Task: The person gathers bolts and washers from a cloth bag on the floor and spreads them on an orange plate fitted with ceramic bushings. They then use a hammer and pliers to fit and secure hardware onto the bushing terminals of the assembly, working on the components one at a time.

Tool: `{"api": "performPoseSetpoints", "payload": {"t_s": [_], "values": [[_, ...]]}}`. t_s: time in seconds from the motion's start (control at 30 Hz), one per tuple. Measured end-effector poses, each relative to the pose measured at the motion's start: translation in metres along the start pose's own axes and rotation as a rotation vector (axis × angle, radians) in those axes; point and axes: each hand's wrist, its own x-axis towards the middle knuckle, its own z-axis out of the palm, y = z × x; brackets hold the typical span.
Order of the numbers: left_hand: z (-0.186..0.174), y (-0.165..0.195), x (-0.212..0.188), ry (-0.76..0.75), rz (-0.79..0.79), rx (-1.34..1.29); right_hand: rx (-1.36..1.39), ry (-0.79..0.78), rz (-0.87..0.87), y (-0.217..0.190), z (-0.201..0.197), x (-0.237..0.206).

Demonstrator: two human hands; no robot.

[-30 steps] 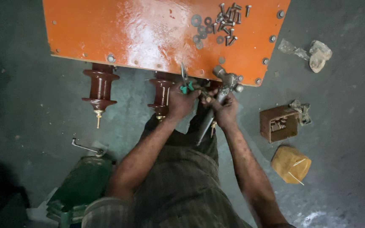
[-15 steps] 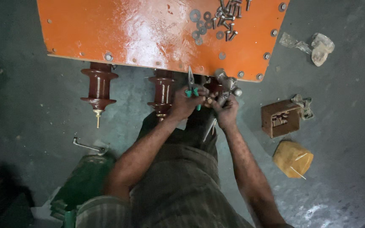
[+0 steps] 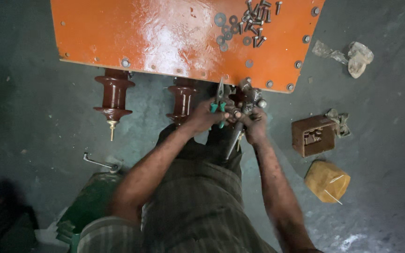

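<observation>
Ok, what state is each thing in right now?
Left hand: closed on green-handled metal pliers, nose up.
Right hand: gripping a grey metal wrench.
Orange steel plate: flat, loose bolts and washers piled on it.
Brown ribbed bushings: mounted upright.
Small brown box: open.

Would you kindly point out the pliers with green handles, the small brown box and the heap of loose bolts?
Pliers (image 3: 220,96), head view: on the metal just above the green handles.
Small brown box (image 3: 314,136), head view: on its open top.
Loose bolts (image 3: 255,21), head view: middle of the heap on the orange plate.
</observation>
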Motion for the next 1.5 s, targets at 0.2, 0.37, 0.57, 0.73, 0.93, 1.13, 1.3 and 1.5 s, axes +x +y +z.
{"api": "performPoseSetpoints", "payload": {"t_s": [0.2, 0.37, 0.57, 0.73, 0.93, 1.13, 1.3, 1.5], "values": [[0.001, 0.015, -0.019, 0.113, -0.186, -0.07, 0.271, -0.106, 0.102, -0.019, 0.004, -0.002], [-0.004, 0.021, -0.03, 0.026, -0.203, 0.276, 0.268, -0.038, 0.065, -0.037, 0.015, 0.005], [-0.007, 0.024, -0.023, -0.02, -0.368, 0.899, 0.183, -0.091, -0.023, -0.044, 0.021, 0.013], [-0.013, 0.025, -0.015, -0.061, -0.232, 0.839, 0.157, -0.069, -0.031, -0.048, 0.027, 0.018], [-0.017, 0.024, -0.001, -0.143, -0.196, 0.853, 0.077, -0.062, -0.02, -0.045, 0.019, 0.03], [-0.023, 0.013, 0.018, -0.147, -0.234, 0.936, -0.11, -0.026, 0.029, -0.033, -0.001, 0.056], [-0.03, -0.007, 0.031, -0.083, -0.025, 1.005, -0.266, -0.145, -0.039, -0.025, -0.013, 0.077], [-0.048, -0.02, 0.052, 0.065, 0.359, 1.144, -0.654, -0.015, -0.076, -0.016, -0.001, 0.098]]}}
